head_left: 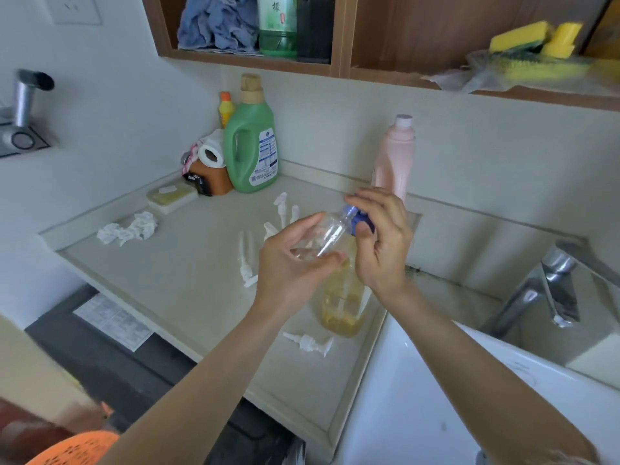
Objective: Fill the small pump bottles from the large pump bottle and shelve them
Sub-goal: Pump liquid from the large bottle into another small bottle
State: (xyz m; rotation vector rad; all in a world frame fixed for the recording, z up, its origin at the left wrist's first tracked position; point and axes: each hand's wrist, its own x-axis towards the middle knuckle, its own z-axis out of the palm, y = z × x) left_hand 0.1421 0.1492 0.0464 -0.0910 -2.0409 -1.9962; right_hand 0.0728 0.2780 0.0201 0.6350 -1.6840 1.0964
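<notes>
My left hand (288,266) grips a small clear bottle (322,233), tilted over the counter (174,290), with a little clear liquid in it. My right hand (382,236) pinches the bottle's blue pump cap (357,219) at its neck. Below my hands stands the large clear bottle (342,303) of yellow liquid, partly hidden by them. A white pump head (310,342) lies beside its base. Several more white pump heads with tubes (246,260) lie further back on the counter.
A green detergent jug (251,146), a pink bottle (396,159), a soap dish (172,196) and crumpled tissue (129,228) sit on the counter. The wooden shelf (335,67) hangs above. A white sink (453,397) and faucet (550,290) are at right.
</notes>
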